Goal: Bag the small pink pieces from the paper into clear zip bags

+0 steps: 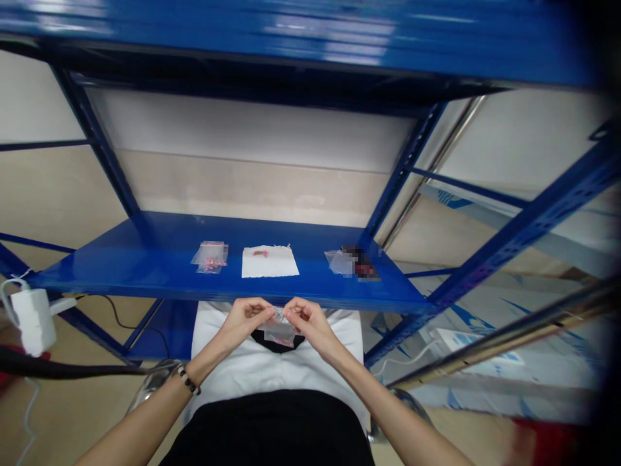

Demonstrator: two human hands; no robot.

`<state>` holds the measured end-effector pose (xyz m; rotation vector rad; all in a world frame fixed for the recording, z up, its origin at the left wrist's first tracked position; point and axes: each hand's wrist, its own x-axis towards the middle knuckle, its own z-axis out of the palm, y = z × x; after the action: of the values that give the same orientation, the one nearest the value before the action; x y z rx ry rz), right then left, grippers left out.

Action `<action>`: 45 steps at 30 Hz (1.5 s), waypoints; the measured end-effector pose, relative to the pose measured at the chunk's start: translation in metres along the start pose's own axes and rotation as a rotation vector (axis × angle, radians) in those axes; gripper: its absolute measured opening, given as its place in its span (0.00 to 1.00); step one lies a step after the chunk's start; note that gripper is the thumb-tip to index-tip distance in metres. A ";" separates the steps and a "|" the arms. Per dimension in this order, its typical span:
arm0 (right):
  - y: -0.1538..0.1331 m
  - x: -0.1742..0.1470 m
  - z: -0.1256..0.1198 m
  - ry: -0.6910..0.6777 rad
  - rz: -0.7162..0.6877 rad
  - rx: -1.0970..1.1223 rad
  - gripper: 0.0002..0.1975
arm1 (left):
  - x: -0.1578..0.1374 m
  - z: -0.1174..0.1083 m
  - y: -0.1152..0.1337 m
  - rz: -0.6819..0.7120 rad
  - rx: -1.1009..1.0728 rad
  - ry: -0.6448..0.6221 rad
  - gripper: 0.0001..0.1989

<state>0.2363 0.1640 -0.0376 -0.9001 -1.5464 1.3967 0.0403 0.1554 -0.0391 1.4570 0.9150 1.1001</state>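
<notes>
My left hand point(247, 317) and my right hand point(306, 321) meet just below the front edge of the blue shelf point(145, 272). Both pinch the top of a small clear plastic bag point(280, 331) that hangs between them, with something pink at its bottom. On the shelf above lie a clear bag of pink pieces point(211, 256), a white sheet point(269, 261) with a small pink item on it, and another clear bag point(339, 261) beside a dark object point(361, 262).
Blue uprights frame the shelf, and a higher blue shelf point(310, 32) runs overhead. A white power adapter point(33, 320) with cables hangs at the left. Flat panels lean at the right point(485, 362).
</notes>
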 end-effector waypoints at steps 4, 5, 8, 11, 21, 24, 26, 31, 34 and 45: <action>0.002 0.000 0.003 -0.033 0.006 0.003 0.16 | -0.001 0.006 0.002 0.007 -0.034 -0.029 0.15; 0.003 0.001 0.004 -0.027 0.015 -0.003 0.17 | 0.001 0.006 0.002 0.016 -0.042 -0.028 0.16; 0.007 0.005 0.005 -0.020 0.047 -0.008 0.18 | 0.005 0.007 0.001 0.052 -0.033 -0.016 0.16; 0.011 0.006 0.006 -0.036 0.058 0.012 0.19 | 0.006 0.006 0.001 0.086 0.039 -0.007 0.15; -0.003 0.001 0.012 -0.027 0.038 -0.081 0.19 | -0.003 -0.006 0.006 0.015 -0.002 0.098 0.15; -0.001 0.009 0.013 -0.012 0.063 -0.118 0.20 | 0.002 -0.009 0.007 0.001 -0.006 0.149 0.14; 0.002 0.014 0.012 -0.005 0.079 -0.117 0.21 | 0.003 -0.009 0.008 -0.006 -0.005 0.179 0.13; -0.001 0.024 0.012 -0.042 0.072 -0.088 0.21 | -0.001 -0.012 0.019 0.031 -0.032 0.262 0.13; -0.014 0.040 0.019 -0.070 -0.020 -0.112 0.19 | -0.007 -0.021 0.023 0.090 -0.017 0.364 0.13; -0.011 0.187 0.096 0.005 -0.067 0.212 0.14 | -0.014 -0.046 -0.005 0.080 -0.257 0.568 0.20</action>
<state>0.0758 0.2967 -0.0061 -0.7158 -1.3819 1.4766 -0.0080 0.1566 -0.0447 0.9873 1.0578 1.6711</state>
